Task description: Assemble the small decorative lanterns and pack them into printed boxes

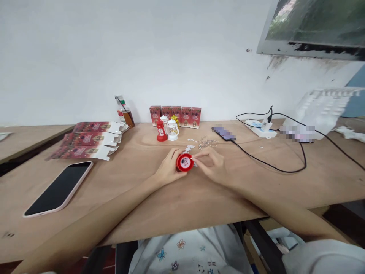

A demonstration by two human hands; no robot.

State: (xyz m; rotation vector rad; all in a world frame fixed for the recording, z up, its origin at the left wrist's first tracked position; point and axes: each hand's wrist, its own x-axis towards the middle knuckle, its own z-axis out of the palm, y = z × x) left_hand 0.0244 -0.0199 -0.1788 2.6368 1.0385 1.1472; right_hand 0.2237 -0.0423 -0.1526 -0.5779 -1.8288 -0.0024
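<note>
My left hand (169,169) is wrapped round a small red lantern (179,164), tipped so that its round base faces me. A round whitish disc (186,162) with a dark and pink print sits inside the red rim. At the right side of that rim, my right hand (212,164) pinches a tiny whitish piece (192,158) between thumb and forefinger; its exact kind is too small to tell. Just beyond my hands lie small white pieces (189,147) and a scatter of small metal screws or pins (207,143).
Behind stand a red lantern (161,131), white lanterns (172,131) and a gold one (175,120), before several red boxes (187,115). Flattened cartons (91,139) and a phone (59,189) lie left. Right are a cabled phone (224,133), a power strip (260,129) and a white tray (322,110).
</note>
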